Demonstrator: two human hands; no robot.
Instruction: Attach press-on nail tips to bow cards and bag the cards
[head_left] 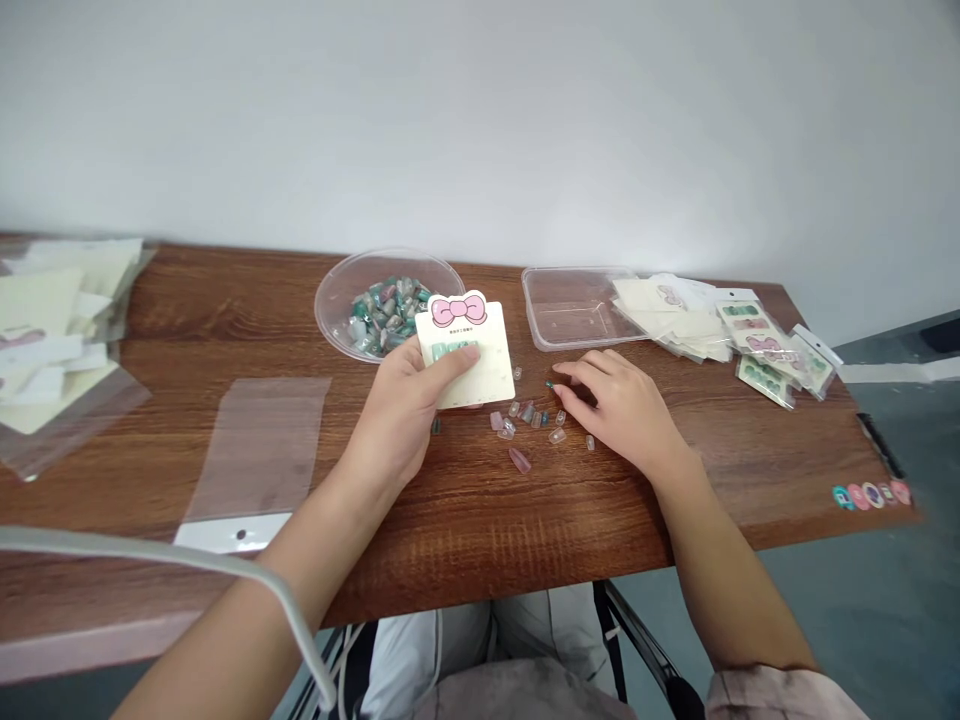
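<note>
My left hand (397, 410) holds up a cream card (491, 370) topped with a pink bow, the thumb pressed on its front. A row of green press-on nails (442, 349) shows on the card, partly behind the thumb. Just right of it, my right hand (622, 405) pinches a small teal press-on nail (550, 384) between thumb and index finger, close above the table. Several loose press-on nails (520, 460), clear, pinkish and grey, are scattered on the wood between the hands.
Behind the card stands a round clear bowl (328, 300) of mixed nails. A clear rectangular tray (555, 335) lies right of it, beside cards (675, 325) and packed nail sets (765, 345). Leftward are a flat plastic bag (262, 430), bagged cards (45, 340) and a white cable (150, 548).
</note>
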